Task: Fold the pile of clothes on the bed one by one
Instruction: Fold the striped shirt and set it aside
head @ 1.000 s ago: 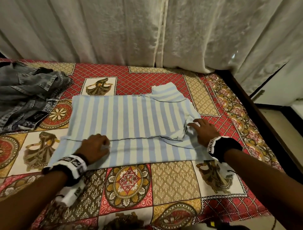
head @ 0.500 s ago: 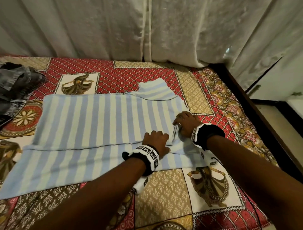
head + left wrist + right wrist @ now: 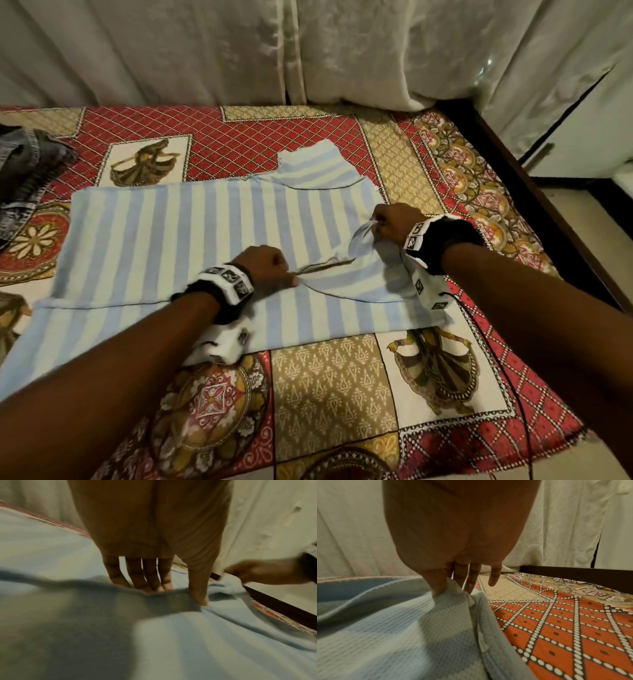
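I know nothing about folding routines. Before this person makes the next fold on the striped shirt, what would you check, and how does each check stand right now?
1. Blue-and-white striped knit shirt lies spread flat on the patterned red bedspread: ok.
2. Right hand has a grip on the fabric; thumb and fingers pinch a raised edge in the right wrist view: ok.
3. Left hand has the shirt's folded edge; fingers curl round it: ok.
4. Sleeve at the far edge tucked in: not ok, it sticks out.
5. Grey denim garment clear of the shirt: ok.
6. Underside free of creases: cannot tell.
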